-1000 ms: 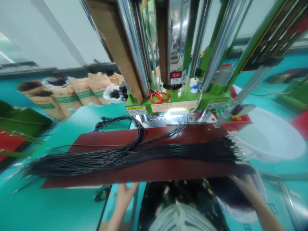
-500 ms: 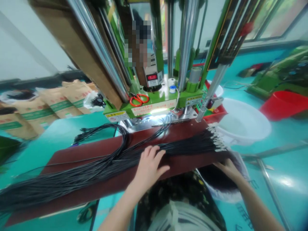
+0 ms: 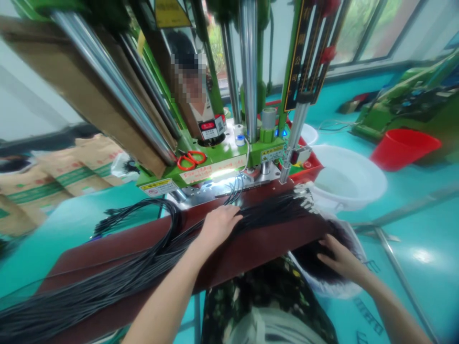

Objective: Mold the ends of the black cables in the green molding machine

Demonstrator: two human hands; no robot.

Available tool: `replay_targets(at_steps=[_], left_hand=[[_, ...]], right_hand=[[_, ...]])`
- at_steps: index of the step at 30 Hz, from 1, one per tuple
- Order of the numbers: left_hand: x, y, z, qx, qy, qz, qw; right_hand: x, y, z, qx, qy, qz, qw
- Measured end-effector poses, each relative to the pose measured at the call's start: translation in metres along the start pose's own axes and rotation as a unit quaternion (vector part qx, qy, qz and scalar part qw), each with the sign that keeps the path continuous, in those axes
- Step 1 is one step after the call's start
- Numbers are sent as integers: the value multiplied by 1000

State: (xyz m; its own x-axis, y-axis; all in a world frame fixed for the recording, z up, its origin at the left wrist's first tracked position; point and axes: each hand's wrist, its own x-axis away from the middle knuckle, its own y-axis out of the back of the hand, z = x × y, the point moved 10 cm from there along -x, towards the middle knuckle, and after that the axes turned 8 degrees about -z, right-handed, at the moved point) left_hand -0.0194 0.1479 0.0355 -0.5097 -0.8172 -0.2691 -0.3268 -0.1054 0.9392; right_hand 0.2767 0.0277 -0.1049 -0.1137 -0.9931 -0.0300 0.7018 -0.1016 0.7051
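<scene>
In the head view, the left hand (image 3: pixel 219 224) has come up from below the near edge of the brown counter (image 3: pixel 268 242) and now lies over the black cable bundle (image 3: pixel 107 284), its fingers curled down at the far side; whether it grips cannot be told. The right hand (image 3: pixel 335 260) has come off the counter's near right corner and hovers over the lined container (image 3: pixel 333 289) of dark material, fingers loosely spread, nothing seen in it. The hands are well apart. I judge that the bundle is now being handled by the left hand alone, with the right free of it.

The bundle lies on the counter, under the left hand and out to both sides of it. Its long axis slants from the near left, beyond the left forearm, to the far right. The pale tips (image 3: pixel 304 197) point rightward, ahead of the right hand. A looped bunch (image 3: pixel 174 217) curves off to the left of the left hand, and the green machine (image 3: pixel 229 155) stands beyond it.
</scene>
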Motion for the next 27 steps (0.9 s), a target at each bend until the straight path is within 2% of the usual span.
replay_targets(at_steps=[3,6,9,12,14,15,17,19,21,23,25,27], left_hand=[[2,24,2,72,-10,-72,995],[5,45,7,128,7,-117,985],[9,48,15,212,72,-91,970],[15,43,16,278,116,-45,952],[18,42,11,281,112,-38,952],[19,41,8,276,104,-35,955],[23,34,-2,264,83,-24,961],[28,23,-14,252,63,-8,966],[35,9,-24,232,52,15,971],[43,-6,-33,210,47,55,975],[51,-21,-45,207,32,117,971],[56,-33,-62,249,15,186,950]], right_hand=[[4,-1,17,20,6,53,998],[8,1,45,29,21,96,995],[13,1,90,-30,48,156,986],[19,-8,142,-171,56,240,954],[8,-10,171,-327,37,233,915],[-3,-10,181,-415,26,208,885],[-30,-6,192,-578,21,134,805],[-55,-3,195,-675,20,76,733],[-72,1,196,-715,17,43,698],[-78,8,200,-714,18,25,699],[-75,13,206,-689,17,28,724],[-66,13,214,-654,22,59,754]])
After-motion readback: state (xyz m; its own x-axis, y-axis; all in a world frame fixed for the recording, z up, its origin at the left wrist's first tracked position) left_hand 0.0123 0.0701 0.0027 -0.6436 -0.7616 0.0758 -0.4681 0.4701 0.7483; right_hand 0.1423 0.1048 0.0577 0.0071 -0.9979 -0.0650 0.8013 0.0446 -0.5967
